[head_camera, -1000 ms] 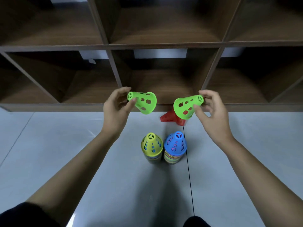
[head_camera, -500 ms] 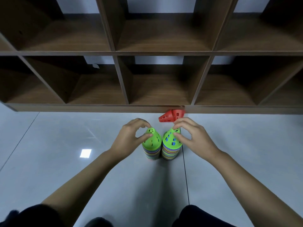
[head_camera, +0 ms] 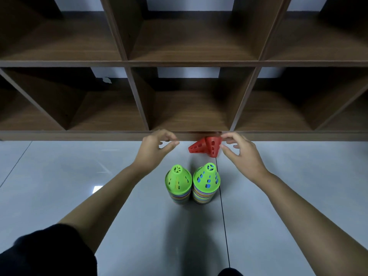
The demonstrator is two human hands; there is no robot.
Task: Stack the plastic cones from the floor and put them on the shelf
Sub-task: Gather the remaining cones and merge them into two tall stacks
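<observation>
Green cones had just capped both stacks before the shelf | left hand lifted away, loosely curled, empty | right hand spread wide at red cones against shelf's base, apparently the last to stack.

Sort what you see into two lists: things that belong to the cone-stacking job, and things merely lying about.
Job in hand:
left stack, green cone on top
right stack, green cone on top
red cones, lying on their sides on the floor
shelf

Lying about:
white scrap at the back of a shelf bay
</observation>
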